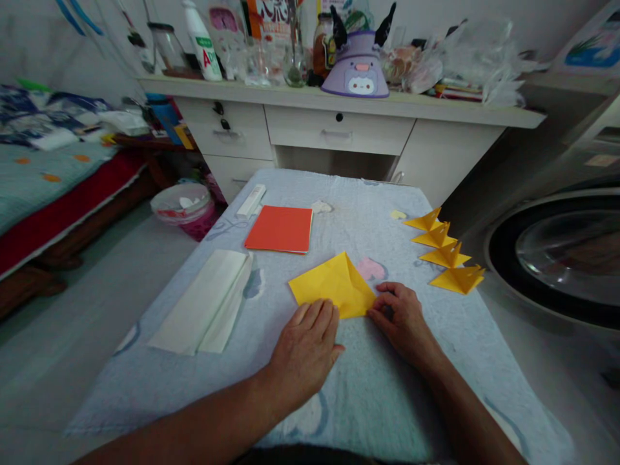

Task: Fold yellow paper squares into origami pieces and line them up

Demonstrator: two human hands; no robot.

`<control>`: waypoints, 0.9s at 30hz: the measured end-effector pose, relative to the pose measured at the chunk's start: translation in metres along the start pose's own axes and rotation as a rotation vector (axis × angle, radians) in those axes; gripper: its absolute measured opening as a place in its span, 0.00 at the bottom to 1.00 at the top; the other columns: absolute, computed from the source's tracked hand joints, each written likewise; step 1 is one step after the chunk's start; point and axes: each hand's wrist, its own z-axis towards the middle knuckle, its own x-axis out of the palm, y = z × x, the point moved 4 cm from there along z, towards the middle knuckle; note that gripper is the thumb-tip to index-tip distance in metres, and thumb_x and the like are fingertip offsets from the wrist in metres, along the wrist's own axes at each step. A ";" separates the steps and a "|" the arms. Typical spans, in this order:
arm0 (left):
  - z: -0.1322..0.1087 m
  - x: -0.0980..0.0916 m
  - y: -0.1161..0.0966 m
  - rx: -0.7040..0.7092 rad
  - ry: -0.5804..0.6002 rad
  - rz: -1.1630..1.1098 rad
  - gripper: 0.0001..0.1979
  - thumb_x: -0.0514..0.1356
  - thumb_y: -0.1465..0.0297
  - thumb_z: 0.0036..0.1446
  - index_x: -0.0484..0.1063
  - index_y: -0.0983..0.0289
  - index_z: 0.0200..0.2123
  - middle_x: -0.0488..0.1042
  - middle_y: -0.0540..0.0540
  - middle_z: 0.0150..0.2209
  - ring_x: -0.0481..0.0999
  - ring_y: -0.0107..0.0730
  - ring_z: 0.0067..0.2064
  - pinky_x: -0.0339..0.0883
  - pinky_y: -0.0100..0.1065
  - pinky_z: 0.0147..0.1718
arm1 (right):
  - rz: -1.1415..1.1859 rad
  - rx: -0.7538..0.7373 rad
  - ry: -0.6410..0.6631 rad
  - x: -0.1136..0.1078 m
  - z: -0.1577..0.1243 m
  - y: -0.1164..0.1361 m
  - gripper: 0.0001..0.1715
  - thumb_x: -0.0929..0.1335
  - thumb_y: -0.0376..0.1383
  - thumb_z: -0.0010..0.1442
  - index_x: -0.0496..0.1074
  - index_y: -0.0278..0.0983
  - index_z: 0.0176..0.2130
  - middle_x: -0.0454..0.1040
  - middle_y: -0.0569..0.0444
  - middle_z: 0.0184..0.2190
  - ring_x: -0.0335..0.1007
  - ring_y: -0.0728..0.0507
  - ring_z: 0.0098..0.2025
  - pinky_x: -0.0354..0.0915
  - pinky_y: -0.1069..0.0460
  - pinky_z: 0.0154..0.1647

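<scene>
A partly folded sheet of yellow paper (334, 281) lies on the cloth-covered table in front of me, one corner pointing away. My left hand (310, 342) rests flat on its near left edge, fingers stretched out together and pressing on the paper. At the paper's right corner, my right hand (400, 316) has its thumb and fingers closed on the tip. The fingertips hide part of the near edge. Several yellow folded paper pieces (455, 279) with pointed tips stand in a row along the table's right side.
A stack of red-orange paper (279, 229) lies beyond my left hand, near a white narrow box (251, 201). Folded white tissue (203, 303) is at left. Behind stands a white cabinet (339, 129) with cluttered top; a front-loading washing machine (557, 239) is at right.
</scene>
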 end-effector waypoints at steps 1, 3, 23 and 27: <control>-0.001 0.001 -0.001 -0.002 -0.004 -0.004 0.30 0.57 0.55 0.61 0.61 0.69 0.60 0.66 0.64 0.59 0.63 0.48 0.60 0.56 0.46 0.58 | 0.000 -0.001 -0.001 0.000 0.000 0.000 0.05 0.70 0.36 0.55 0.75 0.39 0.28 0.70 0.47 0.47 0.64 0.35 0.49 0.59 0.40 0.51; -0.002 0.002 -0.002 -0.019 -0.005 -0.007 0.32 0.56 0.52 0.61 0.59 0.65 0.62 0.65 0.64 0.60 0.63 0.50 0.61 0.58 0.47 0.57 | 0.000 -0.005 -0.004 0.000 0.000 0.000 0.05 0.70 0.36 0.55 0.75 0.39 0.28 0.70 0.47 0.47 0.64 0.35 0.49 0.59 0.39 0.51; -0.004 0.008 -0.004 0.063 -0.003 -0.092 0.37 0.57 0.50 0.58 0.59 0.68 0.62 0.59 0.66 0.65 0.58 0.50 0.66 0.56 0.46 0.62 | 0.012 -0.001 0.001 -0.001 0.001 0.000 0.05 0.70 0.36 0.55 0.75 0.39 0.28 0.70 0.46 0.47 0.63 0.35 0.49 0.59 0.39 0.51; -0.004 0.008 -0.003 0.061 0.001 -0.099 0.38 0.57 0.49 0.57 0.58 0.69 0.62 0.57 0.69 0.65 0.56 0.51 0.67 0.57 0.47 0.62 | 0.006 0.009 0.014 -0.001 0.001 0.000 0.05 0.70 0.36 0.55 0.75 0.39 0.28 0.70 0.46 0.48 0.63 0.35 0.50 0.59 0.39 0.51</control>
